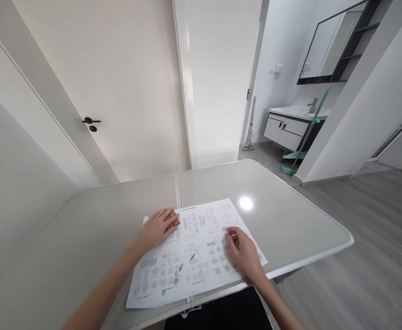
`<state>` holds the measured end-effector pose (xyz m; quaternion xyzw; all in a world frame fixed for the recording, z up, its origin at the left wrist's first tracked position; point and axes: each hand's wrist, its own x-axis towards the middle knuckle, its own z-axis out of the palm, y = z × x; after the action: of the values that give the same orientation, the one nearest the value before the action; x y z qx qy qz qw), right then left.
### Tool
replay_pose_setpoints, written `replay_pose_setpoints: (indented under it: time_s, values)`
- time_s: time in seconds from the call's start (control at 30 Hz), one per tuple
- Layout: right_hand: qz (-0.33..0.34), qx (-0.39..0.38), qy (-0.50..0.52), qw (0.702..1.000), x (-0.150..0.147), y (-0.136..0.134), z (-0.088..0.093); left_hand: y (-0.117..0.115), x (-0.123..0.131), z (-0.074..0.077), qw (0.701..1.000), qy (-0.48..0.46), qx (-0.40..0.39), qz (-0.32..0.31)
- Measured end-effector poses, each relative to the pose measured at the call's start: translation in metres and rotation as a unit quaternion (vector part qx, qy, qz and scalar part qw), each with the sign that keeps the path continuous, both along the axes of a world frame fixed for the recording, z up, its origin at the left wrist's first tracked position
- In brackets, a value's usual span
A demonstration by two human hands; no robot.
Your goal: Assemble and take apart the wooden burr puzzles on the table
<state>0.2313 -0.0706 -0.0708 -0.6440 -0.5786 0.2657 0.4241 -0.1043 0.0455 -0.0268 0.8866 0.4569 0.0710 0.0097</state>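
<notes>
Left hand [156, 230], fingers spread, half-covers 1 brown block [175, 221] on paper [183, 294]; right hand [245, 254] curls, grip unclear; mop [250, 134] beyond table [283, 224].

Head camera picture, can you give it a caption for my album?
Left hand over a brown block, right hand over a printed sheet on a pale table.

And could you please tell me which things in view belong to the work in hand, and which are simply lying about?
Seemingly in use:
printed sheet, under both hands
brown block-like piece, partly covered by the left hand
table, beneath the sheet

Apparently just about:
mop, against the wall
green dustpan, on the floor
</notes>
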Motion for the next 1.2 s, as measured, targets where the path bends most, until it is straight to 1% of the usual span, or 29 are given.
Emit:
replay_pose_setpoints:
  time_s: [0.1, 0.2, 0.27, 0.33, 0.43, 0.5, 0.6, 0.7, 0.87, 1.0, 1.1, 1.2]
  values:
    - [0.002, -0.002, 0.003, 1.000, 0.000, 0.000, 0.000, 0.005, -0.006, -0.002, 1.000, 0.004, -0.007, 0.013]
    - [0.003, -0.002, 0.003, 1.000, -0.001, 0.000, 0.001, 0.005, -0.010, 0.001, 1.000, 0.005, -0.011, 0.015]
    - [0.001, -0.002, 0.002, 1.000, -0.001, -0.001, 0.002, 0.001, -0.012, 0.004, 1.000, 0.000, -0.005, 0.018]
    - [0.001, -0.005, 0.004, 1.000, -0.001, -0.001, 0.002, -0.005, -0.017, 0.007, 1.000, -0.011, 0.017, 0.024]
    - [0.005, -0.012, 0.010, 1.000, 0.000, -0.002, 0.003, -0.016, -0.032, 0.010, 0.997, -0.026, 0.062, 0.046]
    - [0.008, -0.016, 0.013, 1.000, 0.000, -0.002, 0.003, -0.023, -0.045, 0.009, 0.994, -0.030, 0.075, 0.076]
    - [0.008, -0.014, 0.014, 1.000, 0.000, -0.003, 0.004, -0.030, -0.063, 0.006, 0.991, -0.032, 0.062, 0.115]
    - [0.009, -0.015, 0.013, 1.000, 0.000, -0.004, 0.005, -0.033, -0.071, 0.003, 0.991, -0.034, 0.038, 0.125]
    - [0.011, -0.017, 0.010, 1.000, 0.000, -0.004, 0.004, -0.029, -0.072, -0.002, 0.989, -0.051, 0.009, 0.138]
    - [0.014, -0.020, 0.011, 1.000, 0.000, -0.003, 0.002, -0.024, -0.073, -0.004, 0.987, -0.074, 0.008, 0.145]
    - [0.013, -0.028, 0.011, 0.999, 0.001, -0.002, 0.003, -0.022, -0.076, -0.003, 0.986, -0.084, 0.006, 0.142]
    - [0.011, -0.035, 0.011, 0.999, 0.001, -0.002, 0.004, -0.021, -0.080, 0.000, 0.986, -0.084, -0.014, 0.144]
